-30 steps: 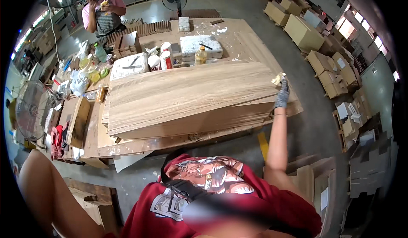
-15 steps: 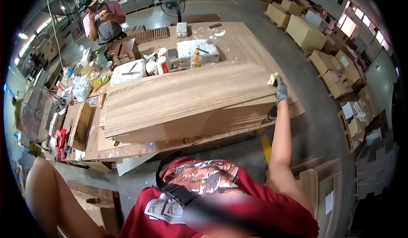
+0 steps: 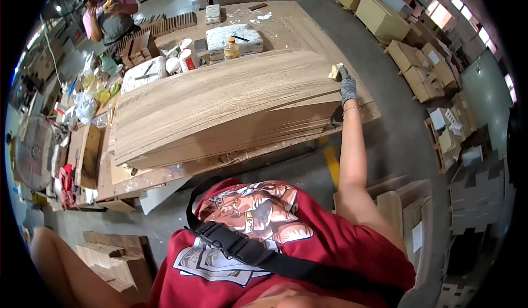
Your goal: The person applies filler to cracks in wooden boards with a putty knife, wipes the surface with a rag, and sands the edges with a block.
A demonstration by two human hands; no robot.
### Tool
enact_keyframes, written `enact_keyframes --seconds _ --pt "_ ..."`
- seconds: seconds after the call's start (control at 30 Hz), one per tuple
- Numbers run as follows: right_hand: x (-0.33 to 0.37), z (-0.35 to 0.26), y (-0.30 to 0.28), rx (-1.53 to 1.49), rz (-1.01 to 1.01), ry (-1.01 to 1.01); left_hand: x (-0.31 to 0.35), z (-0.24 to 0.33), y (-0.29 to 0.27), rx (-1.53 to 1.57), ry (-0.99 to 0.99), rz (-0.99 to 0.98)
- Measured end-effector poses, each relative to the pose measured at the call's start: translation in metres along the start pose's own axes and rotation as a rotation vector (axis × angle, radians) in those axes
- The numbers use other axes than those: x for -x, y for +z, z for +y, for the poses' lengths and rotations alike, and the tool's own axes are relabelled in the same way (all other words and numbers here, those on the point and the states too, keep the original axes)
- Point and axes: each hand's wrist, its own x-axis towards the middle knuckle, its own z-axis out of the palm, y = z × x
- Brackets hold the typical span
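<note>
My right hand (image 3: pixel 348 86), in a grey glove, reaches to the far right end of a stack of wood-grain boards (image 3: pixel 236 96). Its fingers are closed on a pale yellow piece, a sponge or folded cloth (image 3: pixel 335 72), which rests at the right end of the top board. The board beneath shows as a thin edge along the front of the stack. My left arm (image 3: pixel 60 264) is bent at the lower left, and its hand lies outside the picture.
Behind the boards, on the worktable (image 3: pixel 308 27), stand a bottle of amber liquid (image 3: pixel 231 49), white tubs (image 3: pixel 173 64) and a white-topped block (image 3: pixel 236 37). A co-worker (image 3: pixel 110 13) is at the far left. Cartons (image 3: pixel 382 19) line the right side; boards (image 3: pixel 113 261) stand low left.
The whole view has shifted, so the table sits higher and further left. My right hand still holds the yellow piece at the boards' right end.
</note>
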Motion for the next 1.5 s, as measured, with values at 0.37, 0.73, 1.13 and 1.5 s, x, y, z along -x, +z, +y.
enact_keyframes --seconds 0.37,0.73,1.13,1.5 --pt "-0.022 0.015 -0.015 -0.129 0.01 -0.127 0.023 0.0 0.013 0.03 -0.066 0.05" --pt "0.033 -0.026 0.012 -0.145 0.035 -0.092 0.049 0.016 0.005 0.018 -0.147 0.077" --pt "0.019 -0.017 0.011 -0.2 0.065 -0.12 0.046 0.035 -0.008 -0.044 -0.162 0.094" --pt "0.009 -0.005 0.007 -0.212 0.083 -0.146 0.057 0.029 -0.012 -0.046 -0.202 0.121"
